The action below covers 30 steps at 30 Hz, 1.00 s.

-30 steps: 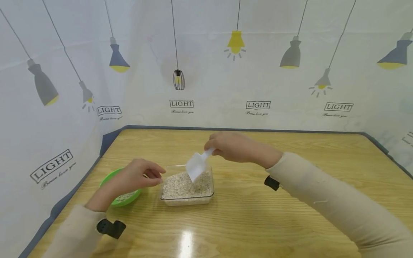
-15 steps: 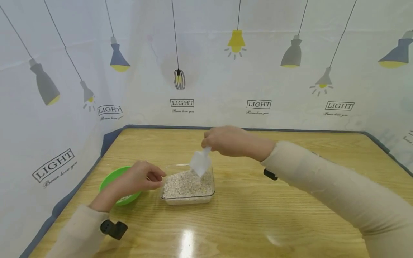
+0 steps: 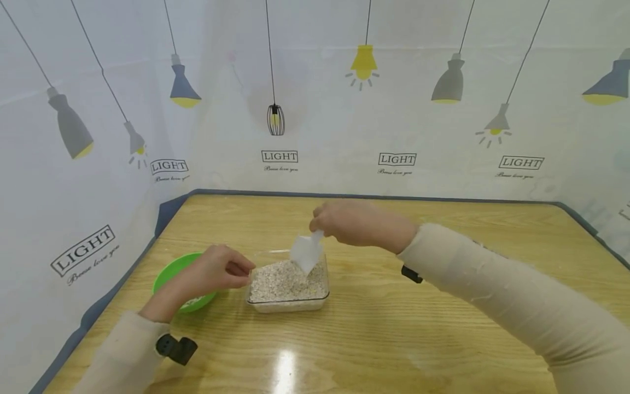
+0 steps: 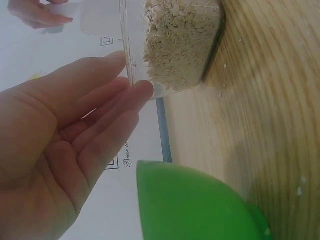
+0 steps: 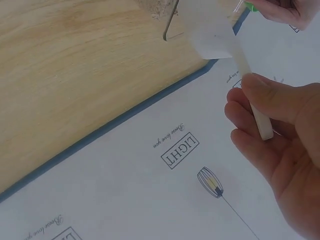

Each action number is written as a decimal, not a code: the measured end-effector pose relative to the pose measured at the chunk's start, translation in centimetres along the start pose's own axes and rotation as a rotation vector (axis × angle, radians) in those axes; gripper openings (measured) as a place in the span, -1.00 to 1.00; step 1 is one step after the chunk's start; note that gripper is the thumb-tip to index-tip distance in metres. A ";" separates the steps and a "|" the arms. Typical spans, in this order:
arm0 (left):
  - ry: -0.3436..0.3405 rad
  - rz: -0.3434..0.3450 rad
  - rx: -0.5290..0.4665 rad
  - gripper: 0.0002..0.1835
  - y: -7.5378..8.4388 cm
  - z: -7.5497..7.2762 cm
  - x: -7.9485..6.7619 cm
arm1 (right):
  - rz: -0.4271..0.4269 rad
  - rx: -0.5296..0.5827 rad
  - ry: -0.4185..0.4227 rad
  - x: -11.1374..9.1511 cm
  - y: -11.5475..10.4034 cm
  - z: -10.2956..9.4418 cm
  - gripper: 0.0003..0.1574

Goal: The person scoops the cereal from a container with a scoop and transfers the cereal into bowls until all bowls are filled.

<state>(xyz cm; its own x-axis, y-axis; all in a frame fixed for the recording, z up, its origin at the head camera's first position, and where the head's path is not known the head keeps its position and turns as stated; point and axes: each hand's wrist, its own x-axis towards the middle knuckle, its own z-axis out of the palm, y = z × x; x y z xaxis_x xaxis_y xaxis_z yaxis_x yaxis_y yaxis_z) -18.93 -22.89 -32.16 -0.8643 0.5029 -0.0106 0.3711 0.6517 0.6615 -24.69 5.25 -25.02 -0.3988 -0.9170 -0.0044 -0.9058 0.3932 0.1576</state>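
My right hand (image 3: 344, 221) grips a white plastic scoop (image 3: 306, 253) by its handle, as the right wrist view confirms. The scoop's blade points down, its tip low over pale flakes like oats (image 3: 280, 284) in a clear rectangular container (image 3: 290, 308). At the container's left side, my left hand (image 3: 216, 268) reaches in with fairly straight fingers. In the left wrist view its fingertips (image 4: 142, 90) are right at the rim and wall. Behind the left wrist stands a green bowl (image 3: 177, 266) with some flakes inside, partly hidden by the forearm.
The wooden table (image 3: 394, 328) has a dark blue edging (image 3: 374, 197) at the back. A white backdrop (image 3: 334, 120) printed with lamps rises behind it and at both sides. Small crumbs (image 4: 225, 66) lie beside the container.
The scoop has shifted slightly right above the flakes, and its blade has turned. My left fingertips have come closer to the container's rim. The view has shifted a little.
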 end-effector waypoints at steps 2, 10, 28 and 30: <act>0.000 0.001 -0.001 -0.76 0.0 0.0 0.0 | -0.009 0.007 0.020 -0.1 0.1 0.5 -0.73; 0.007 0.003 -0.006 -0.76 -0.4 0.1 -0.1 | 0.038 0.083 0.015 -0.4 0.1 2.0 -0.76; 0.007 -0.001 -0.016 -0.74 -0.6 0.1 0.0 | -0.014 0.371 0.206 -1.2 1.7 5.8 -0.84; 0.008 -0.001 -0.016 -0.74 -0.6 0.1 0.0 | -0.021 0.382 0.220 -1.2 1.7 5.9 -0.84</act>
<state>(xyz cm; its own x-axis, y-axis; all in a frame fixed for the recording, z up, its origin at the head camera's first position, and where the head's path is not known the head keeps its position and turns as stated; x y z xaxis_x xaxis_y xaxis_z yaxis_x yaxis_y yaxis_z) -19.11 -23.22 -32.66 -0.8676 0.4973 -0.0052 0.3647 0.6432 0.6732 -26.58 7.46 -30.57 -0.3776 -0.9012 0.2127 -0.9175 0.3332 -0.2172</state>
